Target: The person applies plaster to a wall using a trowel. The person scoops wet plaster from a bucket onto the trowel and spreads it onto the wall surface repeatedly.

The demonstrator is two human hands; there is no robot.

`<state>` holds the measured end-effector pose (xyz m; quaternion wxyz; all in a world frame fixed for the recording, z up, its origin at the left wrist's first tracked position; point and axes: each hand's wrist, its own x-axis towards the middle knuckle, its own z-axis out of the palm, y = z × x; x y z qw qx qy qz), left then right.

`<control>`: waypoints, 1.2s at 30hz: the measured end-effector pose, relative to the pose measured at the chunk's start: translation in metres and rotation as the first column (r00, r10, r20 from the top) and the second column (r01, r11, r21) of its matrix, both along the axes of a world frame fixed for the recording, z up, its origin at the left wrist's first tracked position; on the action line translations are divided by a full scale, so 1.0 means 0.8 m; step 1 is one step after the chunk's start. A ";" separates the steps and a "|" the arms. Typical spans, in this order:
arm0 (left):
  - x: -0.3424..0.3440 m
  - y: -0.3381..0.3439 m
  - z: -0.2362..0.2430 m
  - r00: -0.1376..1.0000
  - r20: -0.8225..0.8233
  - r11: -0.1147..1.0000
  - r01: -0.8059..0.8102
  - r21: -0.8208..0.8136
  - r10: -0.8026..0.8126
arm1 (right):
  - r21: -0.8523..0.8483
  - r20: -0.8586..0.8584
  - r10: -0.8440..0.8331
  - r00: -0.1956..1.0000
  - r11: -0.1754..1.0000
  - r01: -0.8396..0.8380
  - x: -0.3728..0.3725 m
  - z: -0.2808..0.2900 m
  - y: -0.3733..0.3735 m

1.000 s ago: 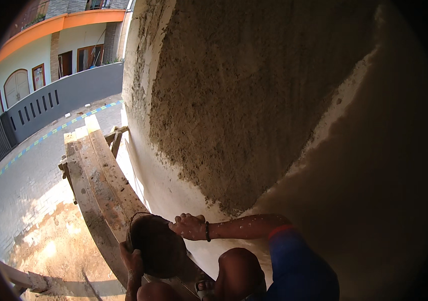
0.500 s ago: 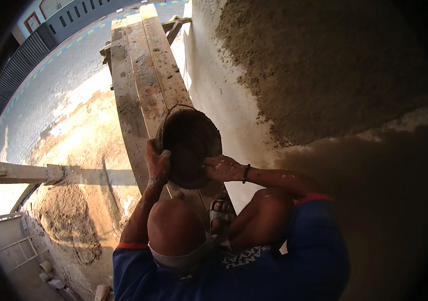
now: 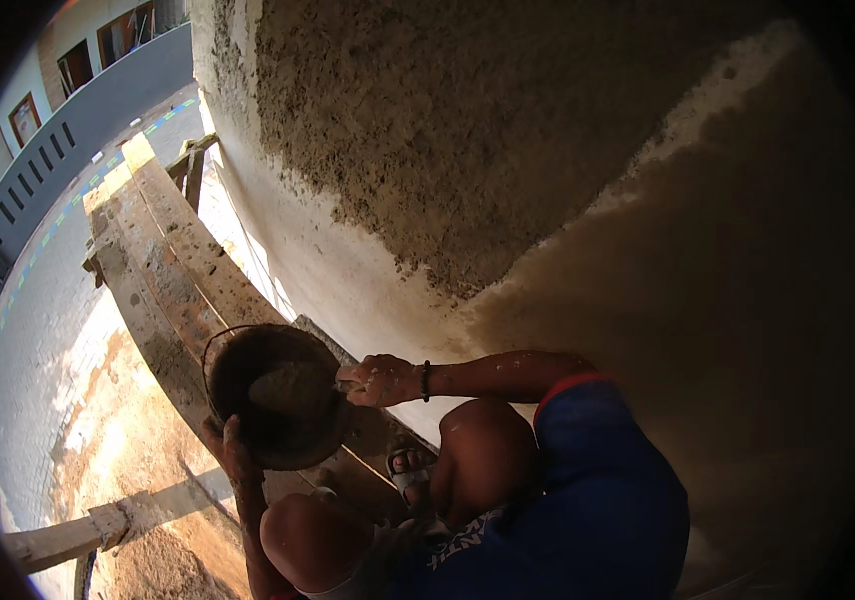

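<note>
A dark, mortar-stained bucket (image 3: 229, 385) sits tilted on the planks before my knees, its mouth facing me. Inside lies a patch of grey mortar (image 3: 292, 388). My left hand (image 3: 234, 450) grips the near left side of the rim, its fingers partly in shadow. At the right side of the rim, my right hand (image 3: 384, 380) is closed, the fingertips at the edge; a small pale bit shows by the fingers, too unclear to name. A thin wire handle (image 3: 209, 350) arches beyond the rim on the left.
I squat on a plank scaffold (image 3: 162, 250) running away to the far left. On the right rises a wall with rough wet mortar (image 3: 427, 150) over smoother render. Below on the left are sandy ground, a timber pole (image 3: 67, 540) and paving, with a grey boundary wall (image 3: 107, 95) beyond.
My view has swung to the right, so the planks and bucket appear further left and lower. The bucket's inside now shows grey mortar. My right hand has shifted from inside the rim to its edge.
</note>
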<state>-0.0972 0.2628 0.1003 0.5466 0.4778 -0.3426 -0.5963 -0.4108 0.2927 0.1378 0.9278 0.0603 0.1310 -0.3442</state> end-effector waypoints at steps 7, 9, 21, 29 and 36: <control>0.019 -0.003 -0.011 0.993 0.106 0.999 0.049 -0.006 -0.049 | -0.282 -0.729 -0.682 -0.055 0.373 -0.884 -0.080 0.194 0.029; 0.019 -0.003 -0.008 0.997 0.049 0.999 0.052 0.007 -0.052 | -0.189 -0.710 -0.686 -0.160 0.405 -0.895 -0.100 0.263 0.046; 0.024 -0.019 -0.011 0.995 0.055 0.996 0.080 0.049 -0.083 | 0.073 -0.770 -0.411 -0.489 0.704 -0.706 -0.147 0.534 0.148; 0.017 -0.016 -0.001 0.992 0.099 0.994 0.075 0.079 -0.082 | -0.364 0.135 -0.094 -0.986 0.921 -0.138 -0.193 0.651 0.180; 0.001 -0.018 0.003 0.981 0.177 0.996 0.067 0.051 -0.075 | -0.020 -0.231 -0.713 -0.662 0.684 -0.729 -0.231 0.484 0.213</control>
